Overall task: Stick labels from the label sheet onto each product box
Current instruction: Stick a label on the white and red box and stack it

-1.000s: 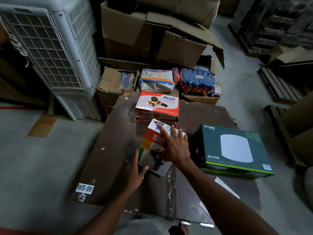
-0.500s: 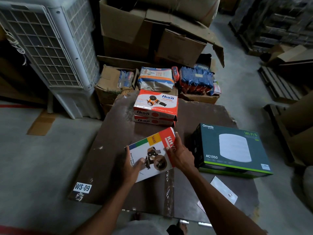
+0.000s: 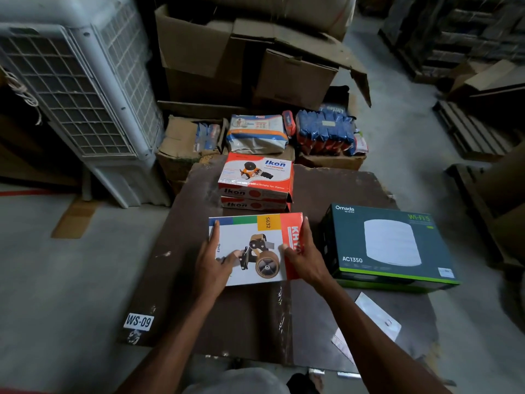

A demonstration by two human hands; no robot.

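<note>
Head view: tape dispenser box [image 3: 257, 248] clamped flat on board between left hand [image 3: 213, 264] and right hand [image 3: 306, 260]; label sheet [image 3: 377, 317] lying nearer right hand, toward body, untouched.

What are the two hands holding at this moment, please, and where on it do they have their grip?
Both hold the tape dispenser box: the left hand grips its left edge, the right hand its red right edge.

tape dispenser box [image 3: 255, 245] between left hand [image 3: 214, 263] and right hand [image 3: 305, 258]
</note>
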